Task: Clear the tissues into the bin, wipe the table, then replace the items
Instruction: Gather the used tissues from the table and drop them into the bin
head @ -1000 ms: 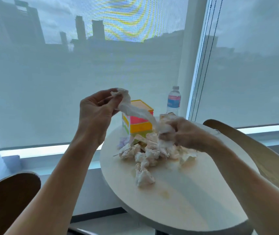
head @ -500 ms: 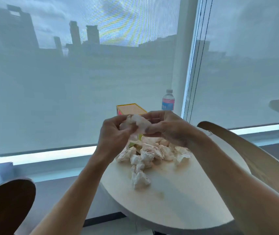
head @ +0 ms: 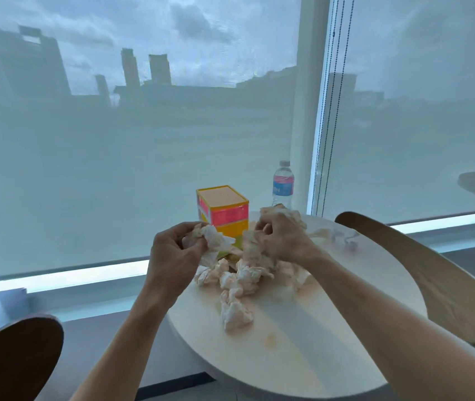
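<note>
Both hands work above the tissues (head: 239, 277) piled mid-surface: left hand (head: 177, 250) clenches one wad (head: 208, 238), right hand (head: 281, 240) grips another, likely bunching them for one trip (no bin in view). Box (head: 224, 211) and bottle (head: 283, 185) stand far, out of the way.

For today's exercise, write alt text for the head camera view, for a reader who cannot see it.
Two hands, the left hand and the right hand, each grip crumpled tissue above a pile of used tissues on a round pale table. Behind stand a colourful box and a water bottle, before a shaded window.
</note>
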Action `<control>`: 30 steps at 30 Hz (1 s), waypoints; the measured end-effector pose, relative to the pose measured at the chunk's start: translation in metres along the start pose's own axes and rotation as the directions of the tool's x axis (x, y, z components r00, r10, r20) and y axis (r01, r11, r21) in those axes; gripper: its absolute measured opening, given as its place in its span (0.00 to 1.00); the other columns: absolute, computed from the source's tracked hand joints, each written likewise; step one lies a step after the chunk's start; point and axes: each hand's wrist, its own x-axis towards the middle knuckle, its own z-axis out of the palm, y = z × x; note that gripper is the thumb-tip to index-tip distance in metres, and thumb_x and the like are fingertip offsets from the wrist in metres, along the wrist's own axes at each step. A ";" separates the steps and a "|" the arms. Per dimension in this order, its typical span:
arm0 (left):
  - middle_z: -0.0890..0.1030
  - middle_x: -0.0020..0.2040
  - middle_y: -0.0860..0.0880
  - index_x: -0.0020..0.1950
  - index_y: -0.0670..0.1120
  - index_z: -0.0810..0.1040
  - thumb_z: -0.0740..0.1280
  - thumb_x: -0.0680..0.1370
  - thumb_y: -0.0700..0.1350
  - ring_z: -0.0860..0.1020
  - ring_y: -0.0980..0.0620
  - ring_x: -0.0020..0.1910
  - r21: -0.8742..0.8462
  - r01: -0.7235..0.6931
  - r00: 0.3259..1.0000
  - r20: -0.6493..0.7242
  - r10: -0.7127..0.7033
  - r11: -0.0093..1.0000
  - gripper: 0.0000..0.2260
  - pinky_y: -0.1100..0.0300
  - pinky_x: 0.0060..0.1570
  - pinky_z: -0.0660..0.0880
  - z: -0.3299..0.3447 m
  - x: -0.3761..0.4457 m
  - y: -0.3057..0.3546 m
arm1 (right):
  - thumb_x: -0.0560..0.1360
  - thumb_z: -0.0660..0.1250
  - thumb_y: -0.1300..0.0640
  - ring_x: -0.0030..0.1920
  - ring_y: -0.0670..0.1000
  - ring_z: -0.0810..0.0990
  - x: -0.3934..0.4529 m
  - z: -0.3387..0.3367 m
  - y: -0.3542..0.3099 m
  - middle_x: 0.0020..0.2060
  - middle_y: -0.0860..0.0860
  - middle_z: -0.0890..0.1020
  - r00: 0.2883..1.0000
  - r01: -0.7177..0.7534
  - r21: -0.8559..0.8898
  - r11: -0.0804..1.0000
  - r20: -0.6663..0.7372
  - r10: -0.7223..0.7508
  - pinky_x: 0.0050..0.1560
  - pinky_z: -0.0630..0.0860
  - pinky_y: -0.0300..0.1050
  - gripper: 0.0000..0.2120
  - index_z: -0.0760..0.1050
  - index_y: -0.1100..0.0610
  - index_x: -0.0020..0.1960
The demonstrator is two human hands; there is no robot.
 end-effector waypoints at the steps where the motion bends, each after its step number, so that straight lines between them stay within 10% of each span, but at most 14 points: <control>1: 0.86 0.38 0.52 0.42 0.52 0.84 0.71 0.73 0.32 0.82 0.57 0.37 -0.003 0.001 1.000 0.001 -0.001 1.000 0.13 0.65 0.37 0.79 0.001 -0.002 0.000 | 0.76 0.69 0.58 0.38 0.45 0.76 -0.001 -0.006 -0.002 0.34 0.44 0.76 0.999 0.000 0.038 0.999 -0.039 0.002 0.36 0.68 0.32 0.05 0.77 0.52 0.41; 13: 0.86 0.38 0.49 0.42 0.51 0.86 0.72 0.72 0.34 0.80 0.56 0.35 -0.014 0.001 0.996 0.085 0.001 1.000 0.12 0.57 0.41 0.78 0.064 -0.044 0.023 | 0.74 0.72 0.49 0.26 0.40 0.71 -0.048 -0.118 0.019 0.24 0.40 0.75 0.974 0.040 0.408 0.912 -0.221 0.056 0.35 0.69 0.39 0.08 0.78 0.50 0.38; 30: 0.86 0.45 0.53 0.49 0.51 0.83 0.72 0.74 0.38 0.83 0.58 0.42 -0.073 0.000 0.926 0.377 0.028 0.997 0.09 0.68 0.37 0.77 0.235 -0.169 0.060 | 0.75 0.71 0.51 0.34 0.43 0.76 -0.260 -0.170 0.220 0.32 0.49 0.80 0.940 -0.333 0.359 0.872 0.054 0.337 0.39 0.75 0.44 0.07 0.80 0.53 0.40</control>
